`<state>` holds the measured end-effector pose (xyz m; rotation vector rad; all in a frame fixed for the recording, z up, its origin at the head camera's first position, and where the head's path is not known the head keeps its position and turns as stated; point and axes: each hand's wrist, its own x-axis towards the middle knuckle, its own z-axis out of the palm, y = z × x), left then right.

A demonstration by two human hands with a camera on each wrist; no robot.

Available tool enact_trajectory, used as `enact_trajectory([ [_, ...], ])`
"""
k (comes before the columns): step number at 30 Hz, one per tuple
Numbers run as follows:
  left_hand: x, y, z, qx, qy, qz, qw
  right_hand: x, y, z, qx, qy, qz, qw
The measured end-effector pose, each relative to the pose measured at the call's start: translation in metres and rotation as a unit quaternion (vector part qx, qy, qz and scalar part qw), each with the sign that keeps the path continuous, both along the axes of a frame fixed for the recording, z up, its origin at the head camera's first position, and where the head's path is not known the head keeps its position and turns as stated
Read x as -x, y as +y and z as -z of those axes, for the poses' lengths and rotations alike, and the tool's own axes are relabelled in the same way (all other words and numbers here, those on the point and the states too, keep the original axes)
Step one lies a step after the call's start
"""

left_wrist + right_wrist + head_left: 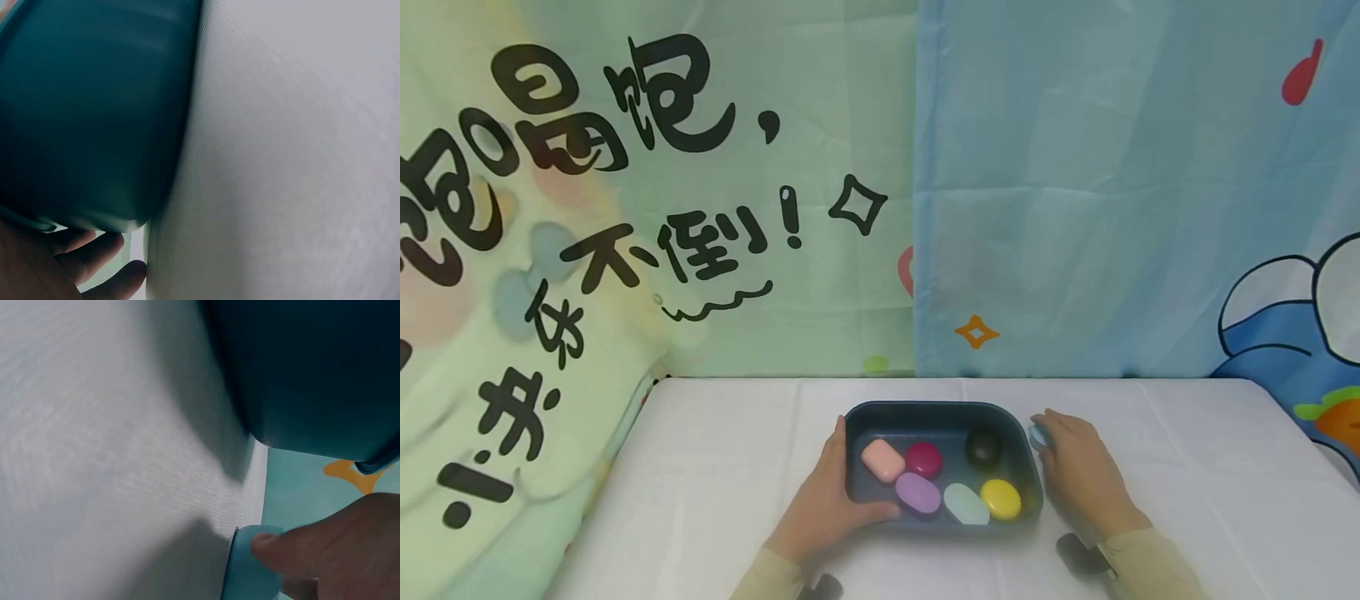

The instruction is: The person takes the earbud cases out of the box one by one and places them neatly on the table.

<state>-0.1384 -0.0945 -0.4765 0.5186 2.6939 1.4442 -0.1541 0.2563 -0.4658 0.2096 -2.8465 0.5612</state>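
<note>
A dark blue rectangular tub [943, 421] stands on the white table, holding several smooth, soap-like pieces. Inside are a pink block [883, 461], a magenta round [923, 459], a purple oval [918, 493], a pale green oval [966, 505], a yellow round [1001, 499] and a black round [983, 448]. My left hand [831, 500] holds the tub's left end, fingers along the side and thumb at the front rim. Just off the tub's right side, my right hand [1081, 467] pinches a light blue rounded block [250, 565], low at the table surface.
The table [700, 500] has a white cloth. Behind it hang a pale green curtain [820, 325] with black lettering and a light blue curtain [1075, 250] with cartoon prints. A dark wrist device [1081, 554] sits by the right sleeve.
</note>
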Motion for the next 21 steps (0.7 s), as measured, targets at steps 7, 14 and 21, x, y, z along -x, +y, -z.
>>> enact_trajectory([
  [7, 0.0, 0.0, -0.001, 0.003, -0.003, 0.0, 1.0, -0.001, 0.001, -0.008, 0.003, 0.043, -0.013, 0.999],
  [14, -0.001, 0.0, -0.001, 0.006, -0.013, -0.004, 0.9999, -0.005, -0.01, -0.023, 0.003, 0.054, -0.011, 0.998],
  [21, -0.001, 0.0, 0.0, 0.011, -0.011, -0.006, 0.9999, -0.012, -0.024, -0.039, 0.01, 0.053, -0.009, 0.998],
])
